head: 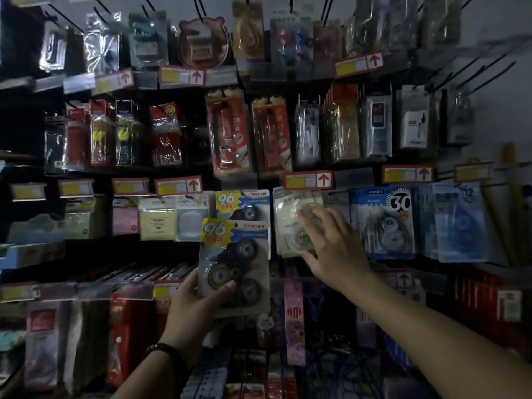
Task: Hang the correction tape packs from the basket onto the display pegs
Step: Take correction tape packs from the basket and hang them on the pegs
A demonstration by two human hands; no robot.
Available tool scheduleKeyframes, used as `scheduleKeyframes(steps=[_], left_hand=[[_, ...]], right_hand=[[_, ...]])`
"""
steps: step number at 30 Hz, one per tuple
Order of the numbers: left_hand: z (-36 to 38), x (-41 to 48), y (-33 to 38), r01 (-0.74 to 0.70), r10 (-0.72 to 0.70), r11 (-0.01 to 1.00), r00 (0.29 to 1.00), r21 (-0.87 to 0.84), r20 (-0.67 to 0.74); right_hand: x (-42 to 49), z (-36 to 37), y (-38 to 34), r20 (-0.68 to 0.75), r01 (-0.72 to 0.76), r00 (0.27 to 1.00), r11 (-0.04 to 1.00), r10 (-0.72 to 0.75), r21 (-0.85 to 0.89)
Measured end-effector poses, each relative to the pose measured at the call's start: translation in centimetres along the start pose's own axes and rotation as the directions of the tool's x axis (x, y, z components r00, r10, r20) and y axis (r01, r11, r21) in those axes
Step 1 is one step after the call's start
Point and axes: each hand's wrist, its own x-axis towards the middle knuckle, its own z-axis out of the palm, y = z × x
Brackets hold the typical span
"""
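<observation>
1. Two hands are working at the pegboard in the head view, each doing its own job. The left hand (195, 303) is gripping the held 96 pack (234, 266) by its lower left corner, thumb across the front. The right hand (331, 249) is lying with spread, straight fingers on the pale hanging pack (288, 226), clamped on nothing.
2. The held 96 pack is standing upright just below and in front of the hung 96 pack (244, 205), overlapping its lower edge. The basket is not showing.
3. Gripping so low is leaving the card's top unsupported, so I am judging that the top may be wavering as its hang hole is brought to the peg. A miss could be creasing the card or knocking it out of the fingers.
4. The peg tip is hiding behind the hung 96 pack and the light is dim, so the aiming is looking partly blind.
5. The right hand is pressing on the neighbouring pale hanging pack. A harder push could be swinging it into the blue 30 pack (383, 223) or working it off its own peg.
6. Many similar packs are hanging close together, so the card could be landing on the wrong peg.
</observation>
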Motion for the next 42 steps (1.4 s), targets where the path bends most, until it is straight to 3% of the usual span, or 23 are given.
scheduleKeyframes(steps=[18, 22, 24, 27, 34, 36, 38, 42], left_hand=[[1.1, 0.3, 0.0, -0.006, 0.006, 1.0, 1.0, -0.025, -0.02], [1.4, 0.4, 0.3, -0.008, 0.007, 0.999, 0.999, -0.038, -0.033], [1.5, 0.4, 0.5, -0.011, 0.01, 0.999, 1.0, -0.053, -0.009], [1.6, 0.2, 1.0, -0.026, 0.027, 0.997, 1.0, -0.075, 0.012], [-0.1, 1.1, 1.0, -0.04, 0.041, 0.999, 0.998, -0.019, 0.055], [-0.7, 1.6, 0.8, -0.055, 0.052, 0.997, 0.997, 0.052, 0.057], [-1.3, 1.9, 0.5, -0.115, 0.111, 0.964, 0.993, 0.238, 0.029], [-3.0, 2.7, -1.0, -0.244, 0.306, 0.737, 0.952, 0.63, 0.01]], right_hand=[[1.3, -0.8, -1.8, 0.155, -0.037, 0.987, 0.998, 0.044, -0.048], [0.1, -1.2, -4.6, 0.004, 0.134, 0.991, 0.973, -0.137, 0.188], [-0.4, -1.3, -6.4, 0.052, 0.205, 0.972, 0.933, -0.23, 0.295], [-0.4, -0.8, -8.4, 0.109, 0.248, 0.949, 0.914, -0.296, 0.322], [1.2, 0.2, -9.7, 0.089, 0.271, 0.947, 0.919, -0.307, 0.286], [2.0, 0.2, -9.9, 0.087, 0.274, 0.949, 0.928, -0.304, 0.253], [2.9, 0.2, -9.9, 0.102, 0.261, 0.954, 0.947, -0.283, 0.189], [4.7, 0.8, -10.0, 0.151, 0.219, 0.962, 0.974, -0.227, 0.064]])
